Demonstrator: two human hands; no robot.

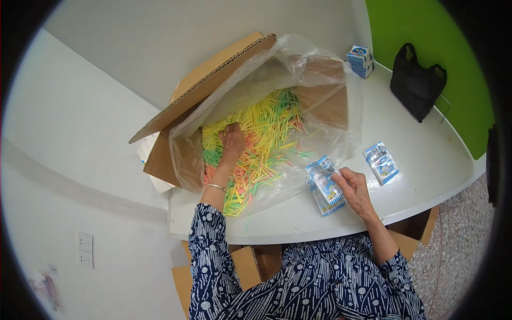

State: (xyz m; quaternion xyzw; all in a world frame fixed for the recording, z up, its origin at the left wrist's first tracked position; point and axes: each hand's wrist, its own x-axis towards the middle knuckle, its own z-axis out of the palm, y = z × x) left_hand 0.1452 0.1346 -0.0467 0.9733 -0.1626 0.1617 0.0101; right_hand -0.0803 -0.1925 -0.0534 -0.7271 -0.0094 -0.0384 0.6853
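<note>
My left hand [232, 140] reaches into a heap of thin yellow, green and pink sticks [261, 120], its fingers curled down among them. What those fingers grip, if anything, is hidden. The heap lies on a clear plastic liner [333, 141] that spills from a tipped cardboard box [324, 104]. In my right hand [354, 189] a small blue-and-white packet [324, 178] is pinched between thumb and fingers. Partly under it, a second similar packet [332, 209] shows near the table's front edge. Another such packet [382, 163] lies flat to the right of this hand.
The white table [421, 176] has a curved front edge. Small blue-and-white boxes [361, 61] are stacked at the back, beside a black bag [417, 82] by the green panel. The box's raised flap [202, 88] leans at the left. Open cardboard boxes [246, 266] stand below the table.
</note>
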